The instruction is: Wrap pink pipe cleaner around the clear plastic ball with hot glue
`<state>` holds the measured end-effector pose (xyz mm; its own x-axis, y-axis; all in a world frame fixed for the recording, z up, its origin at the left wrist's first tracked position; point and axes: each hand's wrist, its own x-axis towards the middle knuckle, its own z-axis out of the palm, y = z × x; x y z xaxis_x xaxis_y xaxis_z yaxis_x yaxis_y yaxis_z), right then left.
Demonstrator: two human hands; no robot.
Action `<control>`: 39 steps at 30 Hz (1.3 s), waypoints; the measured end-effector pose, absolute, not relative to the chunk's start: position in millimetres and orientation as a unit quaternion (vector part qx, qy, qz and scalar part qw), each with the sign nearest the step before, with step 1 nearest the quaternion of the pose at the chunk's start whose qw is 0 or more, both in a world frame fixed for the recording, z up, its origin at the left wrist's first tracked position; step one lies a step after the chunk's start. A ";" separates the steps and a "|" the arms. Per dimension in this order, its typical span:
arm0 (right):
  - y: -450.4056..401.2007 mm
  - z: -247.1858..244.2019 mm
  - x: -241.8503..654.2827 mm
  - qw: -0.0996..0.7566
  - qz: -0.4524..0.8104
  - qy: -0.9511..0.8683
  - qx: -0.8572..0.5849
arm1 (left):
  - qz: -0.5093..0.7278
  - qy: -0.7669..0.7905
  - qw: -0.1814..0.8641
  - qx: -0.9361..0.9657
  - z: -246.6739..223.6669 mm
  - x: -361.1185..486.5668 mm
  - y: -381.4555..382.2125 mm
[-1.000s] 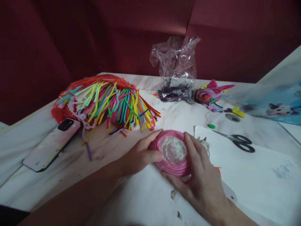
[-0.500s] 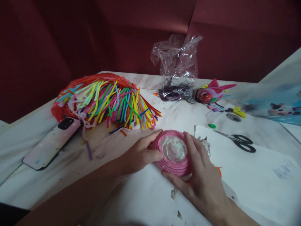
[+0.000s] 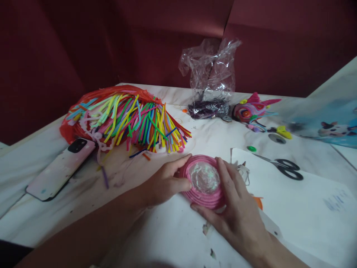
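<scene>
Between my hands is a round pink coil point(image 3: 206, 203), wound in stacked rings like pipe cleaners, with a shiny clear crinkled film point(image 3: 205, 178) in its middle. My left hand point(image 3: 167, 180) grips its left side, thumb on the near rim and fingers along the far edge. Around the right side curls my right hand point(image 3: 237, 203), its fingers on the upper right rim and its thumb at the near lower edge. The coil's underside is hidden. To the right of my right hand lie a small metal clip point(image 3: 244, 173) and an orange piece point(image 3: 258, 203), partly covered.
A red bag point(image 3: 65, 128) spills many-coloured pipe cleaners point(image 3: 145, 124) at the back left, beside a phone point(image 3: 60, 169). Farther back stand a clear plastic bag point(image 3: 212, 82) and a colourful fish-like craft piece point(image 3: 249, 111). Black-handled scissors point(image 3: 288, 169) rest on white paper point(image 3: 306, 208).
The coil and both hands have shifted very slightly left, and the film's face is turned a little. Both hands keep their hold.
</scene>
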<state>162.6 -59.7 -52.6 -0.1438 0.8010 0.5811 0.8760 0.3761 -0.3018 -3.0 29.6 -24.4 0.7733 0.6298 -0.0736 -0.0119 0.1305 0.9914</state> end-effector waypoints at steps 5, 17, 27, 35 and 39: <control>-58.5 -52.8 164.4 0.371 -0.017 -0.733 -0.570 | 0.237 0.274 0.710 0.604 -22.0 -5.9 28.5; -62.7 -56.4 162.3 0.410 0.028 -0.722 -0.557 | 0.273 0.262 0.705 0.599 -20.1 -8.2 29.7; -62.9 -60.4 159.5 0.441 0.077 -0.707 -0.548 | 0.287 0.269 0.715 0.578 -21.9 -9.3 27.4; -64.5 -62.8 158.7 0.474 0.180 -0.688 -0.519 | 0.292 0.289 0.706 0.576 -18.9 -11.5 27.1; -64.6 -66.4 156.5 0.492 0.229 -0.669 -0.508 | 0.313 0.283 0.656 0.625 -19.2 -13.8 28.7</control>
